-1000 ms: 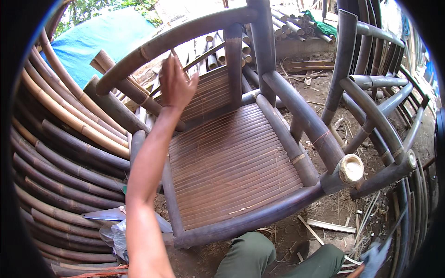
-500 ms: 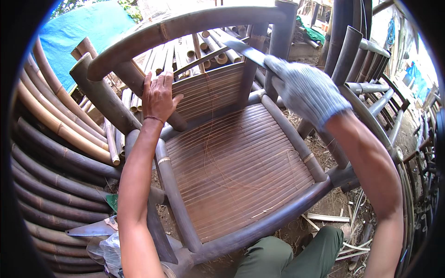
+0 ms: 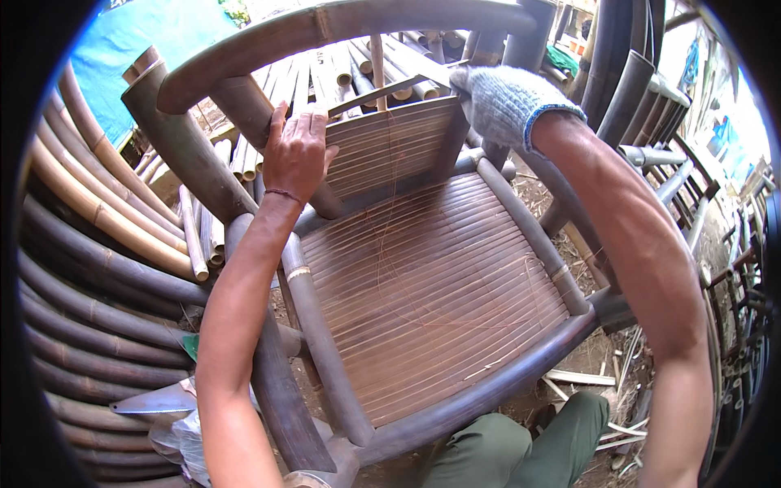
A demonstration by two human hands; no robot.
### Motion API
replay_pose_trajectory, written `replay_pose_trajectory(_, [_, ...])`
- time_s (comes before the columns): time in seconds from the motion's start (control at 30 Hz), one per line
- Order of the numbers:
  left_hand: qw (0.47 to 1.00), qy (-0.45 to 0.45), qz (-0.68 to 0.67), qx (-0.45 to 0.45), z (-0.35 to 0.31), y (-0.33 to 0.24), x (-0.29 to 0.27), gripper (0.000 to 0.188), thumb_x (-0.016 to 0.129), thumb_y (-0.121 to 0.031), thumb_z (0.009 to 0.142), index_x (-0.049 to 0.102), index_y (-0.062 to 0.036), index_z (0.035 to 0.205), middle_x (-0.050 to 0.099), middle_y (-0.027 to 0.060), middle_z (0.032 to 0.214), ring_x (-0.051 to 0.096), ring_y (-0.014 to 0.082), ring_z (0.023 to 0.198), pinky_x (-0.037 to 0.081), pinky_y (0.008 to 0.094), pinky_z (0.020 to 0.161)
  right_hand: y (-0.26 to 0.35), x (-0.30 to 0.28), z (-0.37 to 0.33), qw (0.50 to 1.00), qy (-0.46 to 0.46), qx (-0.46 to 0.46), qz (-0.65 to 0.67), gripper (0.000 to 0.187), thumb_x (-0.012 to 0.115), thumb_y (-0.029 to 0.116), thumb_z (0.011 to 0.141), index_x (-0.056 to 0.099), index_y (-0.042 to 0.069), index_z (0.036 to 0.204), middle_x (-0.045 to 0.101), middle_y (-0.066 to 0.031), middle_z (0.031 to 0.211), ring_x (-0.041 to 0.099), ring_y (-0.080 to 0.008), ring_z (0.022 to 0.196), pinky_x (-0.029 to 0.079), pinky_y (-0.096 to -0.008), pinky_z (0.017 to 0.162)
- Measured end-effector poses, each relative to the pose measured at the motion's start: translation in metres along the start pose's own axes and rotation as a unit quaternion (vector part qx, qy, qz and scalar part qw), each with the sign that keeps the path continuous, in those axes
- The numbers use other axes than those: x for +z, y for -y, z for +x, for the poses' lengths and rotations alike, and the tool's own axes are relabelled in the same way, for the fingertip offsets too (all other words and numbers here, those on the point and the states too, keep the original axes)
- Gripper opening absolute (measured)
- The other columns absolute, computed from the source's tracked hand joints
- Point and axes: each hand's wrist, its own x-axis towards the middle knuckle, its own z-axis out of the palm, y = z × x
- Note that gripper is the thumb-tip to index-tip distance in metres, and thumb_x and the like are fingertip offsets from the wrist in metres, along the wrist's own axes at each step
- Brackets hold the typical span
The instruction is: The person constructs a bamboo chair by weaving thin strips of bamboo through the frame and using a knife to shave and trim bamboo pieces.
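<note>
A dark bamboo armchair with a slatted seat (image 3: 431, 301) stands before me. My bare left hand (image 3: 298, 154) is wrapped round the inner left post (image 3: 244, 102) of its backrest, thumb apart, beside the left end of a loose dark bamboo slat (image 3: 366, 99). That slat slants above the backrest slats (image 3: 390, 150), its right end higher. My right hand (image 3: 508, 106), in a grey knitted glove, is closed on a wide-bladed knife (image 3: 437, 76) at the slat's right end; the glove hides its handle. A thin reddish cord (image 3: 382, 244) hangs over the backrest and trails across the seat.
Curved bamboo poles (image 3: 106, 285) are stacked at left, near a handsaw (image 3: 159, 399) and a plastic bag (image 3: 189, 447). Cut bamboo lengths (image 3: 346, 69) lie behind the chair, with a blue tarp (image 3: 154, 57) far left. Another bamboo frame (image 3: 651, 154) stands right; shavings (image 3: 582, 377) litter the ground.
My right hand has come down from a blurred, raised position, bringing the knife to the slat's right end. My left hand keeps its hold; the view has shifted slightly.
</note>
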Motion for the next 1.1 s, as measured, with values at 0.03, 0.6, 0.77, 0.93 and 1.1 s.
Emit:
replay_pose_trajectory(0.03, [1.000, -0.005, 0.002, -0.002, -0.004, 0.002, 0.001, 0.062, 0.083, -0.038, 0.082, 0.060, -0.0054, 0.129, 0.070, 0.0120, 0.123, 0.067, 0.0227, 0.116, 0.022, 0.0468, 0.126, 0.013, -0.004, -0.011, 0.992, -0.106, -0.009, 0.063, 0.033, 0.049, 0.004, 0.098, 0.060, 0.006, 0.129, 0.072, -0.0275, 0.089, 0.073, -0.0415, 0.087, 0.058, -0.0524, 0.079])
replay_pose_trajectory(0.6, [1.000, 0.003, -0.019, 0.005, -0.004, 0.000, 0.001, 0.055, 0.079, -0.032, 0.084, 0.061, -0.0061, 0.129, 0.069, 0.0112, 0.121, 0.066, 0.0220, 0.118, 0.017, 0.0469, 0.127, 0.011, 0.001, 0.004, 0.998, 0.004, 0.007, 0.064, 0.033, 0.057, 0.006, 0.086, 0.073, -0.003, 0.114, 0.074, -0.0267, 0.104, 0.075, -0.0361, 0.097, 0.060, -0.0459, 0.086])
replay_pose_trajectory(0.77, [1.000, 0.004, 0.008, 0.010, -0.006, 0.008, 0.002, 0.053, 0.077, -0.029, 0.085, 0.062, -0.0060, 0.130, 0.069, 0.0112, 0.122, 0.066, 0.0218, 0.118, 0.016, 0.0476, 0.127, 0.019, 0.013, -0.005, 0.998, 0.021, 0.017, 0.056, 0.043, 0.053, 0.007, 0.092, 0.060, 0.000, 0.134, 0.073, -0.0276, 0.093, 0.074, -0.0404, 0.088, 0.058, -0.0500, 0.084])
replay_pose_trajectory(0.93, [1.000, 0.002, 0.003, 0.013, -0.005, -0.001, 0.007, 0.056, 0.076, -0.029, 0.085, 0.061, -0.0056, 0.133, 0.069, 0.0115, 0.125, 0.065, 0.0219, 0.120, 0.015, 0.0484, 0.127, 0.004, 0.028, 0.001, 0.996, 0.078, -0.020, 0.049, 0.035, 0.053, 0.006, 0.095, 0.067, 0.005, 0.126, 0.074, -0.0240, 0.093, 0.074, -0.0373, 0.082, 0.060, -0.0477, 0.074])
replay_pose_trajectory(1.1, [1.000, -0.010, 0.006, 0.004, -0.002, 0.000, 0.004, 0.056, 0.074, -0.026, 0.085, 0.060, -0.0055, 0.134, 0.068, 0.0108, 0.123, 0.063, 0.0218, 0.122, 0.018, 0.0485, 0.127, 0.024, 0.020, -0.026, 0.997, 0.060, 0.049, 0.030, 0.037, 0.057, 0.011, 0.088, 0.066, 0.000, 0.123, 0.073, -0.0275, 0.095, 0.075, -0.0396, 0.090, 0.060, -0.0486, 0.082])
